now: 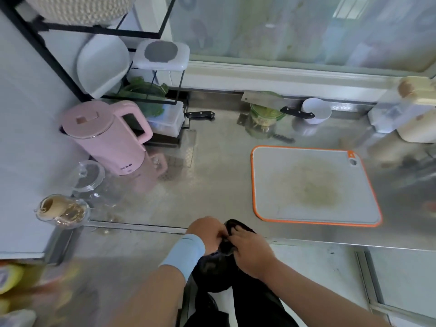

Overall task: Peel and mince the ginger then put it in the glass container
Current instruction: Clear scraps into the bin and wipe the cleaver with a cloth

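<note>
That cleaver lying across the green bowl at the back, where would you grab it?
Grip the cleaver by its black handle, which juts rightward past the bowl; come from the near side, since a white cup crowds its end.

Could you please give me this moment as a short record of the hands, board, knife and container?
left hand: grips a black bag at the front edge of the counter
right hand: grips the same bag
cutting board: on the counter, stained yellowish, nothing on it
cleaver: lies across the green glass container at the back
ginger: none visible
</note>
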`<state>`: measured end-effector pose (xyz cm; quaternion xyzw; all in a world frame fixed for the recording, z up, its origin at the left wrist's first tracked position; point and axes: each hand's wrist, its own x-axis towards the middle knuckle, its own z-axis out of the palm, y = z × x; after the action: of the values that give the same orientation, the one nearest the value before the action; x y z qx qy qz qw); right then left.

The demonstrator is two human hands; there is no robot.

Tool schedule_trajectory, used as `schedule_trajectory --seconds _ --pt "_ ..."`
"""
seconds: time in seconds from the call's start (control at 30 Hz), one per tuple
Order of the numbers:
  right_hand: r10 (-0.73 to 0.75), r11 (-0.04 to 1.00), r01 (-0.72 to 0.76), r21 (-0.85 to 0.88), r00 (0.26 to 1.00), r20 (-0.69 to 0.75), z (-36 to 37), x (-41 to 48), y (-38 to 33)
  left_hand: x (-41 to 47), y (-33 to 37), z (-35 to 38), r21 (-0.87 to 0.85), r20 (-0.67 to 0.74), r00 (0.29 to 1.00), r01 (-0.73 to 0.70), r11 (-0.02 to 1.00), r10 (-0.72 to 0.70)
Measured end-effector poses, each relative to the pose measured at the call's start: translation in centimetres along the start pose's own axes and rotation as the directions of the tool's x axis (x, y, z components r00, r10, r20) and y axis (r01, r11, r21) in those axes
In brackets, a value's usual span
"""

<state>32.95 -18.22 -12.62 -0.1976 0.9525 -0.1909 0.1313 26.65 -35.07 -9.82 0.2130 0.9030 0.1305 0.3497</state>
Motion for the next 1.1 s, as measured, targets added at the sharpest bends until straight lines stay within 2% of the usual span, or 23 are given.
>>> schedule_trajectory --seconds 0.1,0.17,0.2,0.3,0.47,0.6,0.73,0.8,0.93,1.0,1.1 --pt "0.004 1.0 0.003 -0.027 0.974 0.227 1.1 -1.6 -2.5 -2.1 -0.5 1.2 0.005 0.103 0.994 0.019 1.0 -0.02" --pt "0.044 0.999 -0.036 -0.029 0.914 0.404 1.6 -2.2 -3.2 -3.2 -0.9 1.7 -0.05 0.086 0.996 0.038 0.998 -0.034" --pt "0.076 0.997 -0.08 -0.008 0.908 0.412 1.5 -2.3 -3.4 -3.6 -1.1 1.8 -0.103 0.061 0.997 0.057 0.993 -0.051" --pt "0.187 0.973 -0.22 0.077 0.934 0.303 -0.3 -1.5 -3.5 -4.2 -1.6 1.2 -0.248 -0.006 0.996 0.087 0.965 -0.091" --pt "0.189 0.898 -0.274 0.344 0.947 0.261 -5.4 1.0 -3.6 -4.7 -0.5 -1.3 -0.557 -0.064 0.995 0.026 0.83 -0.075" --pt "0.242 0.857 -0.308 0.413 0.948 0.206 -9.7 2.8 -4.5 -5.2 0.0 -4.0 -0.593 -0.18 0.976 -0.006 0.805 -0.125" --pt "0.317 0.659 -0.466 0.59 0.884 0.344 -13.5 4.7 -4.8 -6.0 -0.5 -7.5 -0.594 -0.271 0.953 -0.057 0.802 -0.133" --pt "0.331 0.64 -0.496 0.587 0.867 0.372 -15.7 5.9 -4.7 -6.8 -0.7 -9.5 -0.589 -0.345 0.93 -0.106 0.801 -0.13" --pt "0.183 0.796 -0.37 0.478 0.901 0.392 -21.2 8.0 -5.7 -8.8 -0.9 -13.7 -0.674 -0.441 0.875 -0.175 0.718 -0.2" --pt "0.14 0.801 -0.302 0.516 0.934 0.33 -24.1 9.4 -6.9 -10.3 -1.1 -16.1 -0.668 -0.496 0.839 -0.204 0.716 -0.224" --pt "0.072 0.773 -0.155 0.615 0.985 0.157 -28.1 11.6 -9.6 -12.9 -1.0 -20.1 -0.67 -0.544 0.804 -0.244 0.701 -0.24"
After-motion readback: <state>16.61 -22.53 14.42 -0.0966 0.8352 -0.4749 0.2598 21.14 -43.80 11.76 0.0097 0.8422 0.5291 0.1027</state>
